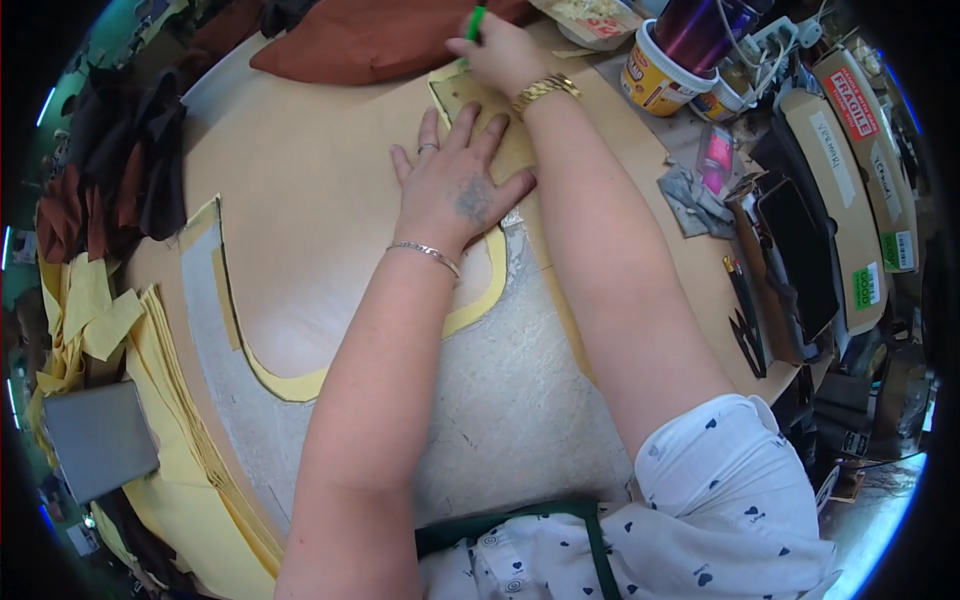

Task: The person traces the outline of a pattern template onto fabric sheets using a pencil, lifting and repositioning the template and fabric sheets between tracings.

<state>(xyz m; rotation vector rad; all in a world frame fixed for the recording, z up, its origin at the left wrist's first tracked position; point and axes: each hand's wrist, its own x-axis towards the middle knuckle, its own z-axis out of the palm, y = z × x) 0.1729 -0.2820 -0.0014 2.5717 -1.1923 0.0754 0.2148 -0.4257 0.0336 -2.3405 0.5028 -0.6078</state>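
My left hand (pixel 462 185) lies flat with spread fingers on the upper arm of a large grey pattern template (pixel 500 400). Yellow fabric (pixel 290 386) shows from under the template as a border along its U-shaped inner edge. Farther away, my right hand (pixel 505 62) grips a slim green pen (pixel 476 22), its lower end close to the template's top corner. Most of the fingers on that hand are hidden behind its back. Just beyond the hands lies a folded brown cloth (pixel 350 40).
Stacked yellow fabric (pixel 165 400) and a grey square block (pixel 100 440) sit at the left. Dark cloth (pixel 130 140) hangs behind them. At right are a yellow-labelled tub (pixel 655 82), a pink bottle (pixel 715 160), a grey rag (pixel 693 200), black snips (pixel 746 320) and cardboard boxes (pixel 825 180).
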